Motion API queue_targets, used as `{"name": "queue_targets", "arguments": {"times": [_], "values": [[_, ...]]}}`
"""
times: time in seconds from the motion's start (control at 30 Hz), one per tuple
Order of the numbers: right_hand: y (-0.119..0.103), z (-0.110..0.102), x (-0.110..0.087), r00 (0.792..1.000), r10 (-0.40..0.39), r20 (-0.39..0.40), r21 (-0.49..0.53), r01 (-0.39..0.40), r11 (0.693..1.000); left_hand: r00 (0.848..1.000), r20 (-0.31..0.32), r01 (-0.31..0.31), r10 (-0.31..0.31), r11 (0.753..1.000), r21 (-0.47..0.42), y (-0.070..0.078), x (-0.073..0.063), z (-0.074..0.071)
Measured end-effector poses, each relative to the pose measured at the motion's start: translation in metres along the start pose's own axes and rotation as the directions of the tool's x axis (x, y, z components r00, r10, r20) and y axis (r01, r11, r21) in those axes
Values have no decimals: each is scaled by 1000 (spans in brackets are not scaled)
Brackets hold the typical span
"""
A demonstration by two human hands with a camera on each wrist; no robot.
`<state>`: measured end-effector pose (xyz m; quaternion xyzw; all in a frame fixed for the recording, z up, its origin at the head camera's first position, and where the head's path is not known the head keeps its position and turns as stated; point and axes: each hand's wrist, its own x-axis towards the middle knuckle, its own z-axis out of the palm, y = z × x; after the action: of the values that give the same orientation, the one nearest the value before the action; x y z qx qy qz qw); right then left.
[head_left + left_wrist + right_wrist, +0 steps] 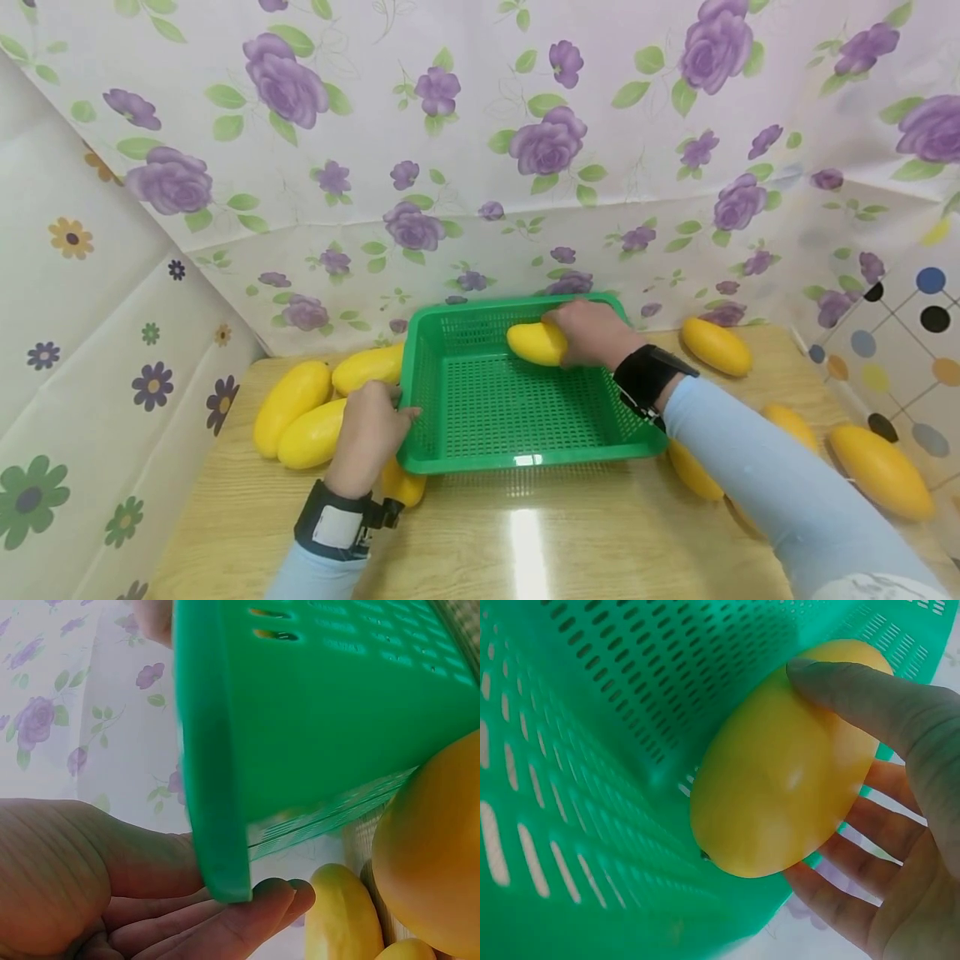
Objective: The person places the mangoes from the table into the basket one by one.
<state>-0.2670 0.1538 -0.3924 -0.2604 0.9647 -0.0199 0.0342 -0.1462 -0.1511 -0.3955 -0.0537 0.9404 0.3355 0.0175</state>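
Observation:
A green perforated plastic basket [525, 460] stands in the middle of the wooden table, close to the back wall. My left hand [371, 433] grips the basket's left rim, with the thumb on one side and fingers on the other in the left wrist view. Inside the basket, near its right end, my right hand [592, 332] holds a yellow mango [534, 343]. The right wrist view shows the thumb [855, 697] across the top of this mango and the fingers curled along its far side. No other fruit lies on the visible basket floor.
Left of the basket lie several yellow mangoes [291, 407], one partly behind the left wrist. On the right are several more mangoes [716, 346], some partly hidden by the right forearm. Flower-patterned sheeting [420, 225] rises directly behind the wooden table [465, 542].

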Motion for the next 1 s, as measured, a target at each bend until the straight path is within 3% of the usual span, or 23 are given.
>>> {"name": "queue_targets", "arguments": {"times": [0.5,1.0], "values": [[-2,16,3,999,41,16,-50,-40,998,1000,4,4,-4,1000,-8,-1,-1,1],[-5,24,4,999,32,40,-75,-29,997,1000,-2,6,-6,1000,0,-1,0,1]]}}
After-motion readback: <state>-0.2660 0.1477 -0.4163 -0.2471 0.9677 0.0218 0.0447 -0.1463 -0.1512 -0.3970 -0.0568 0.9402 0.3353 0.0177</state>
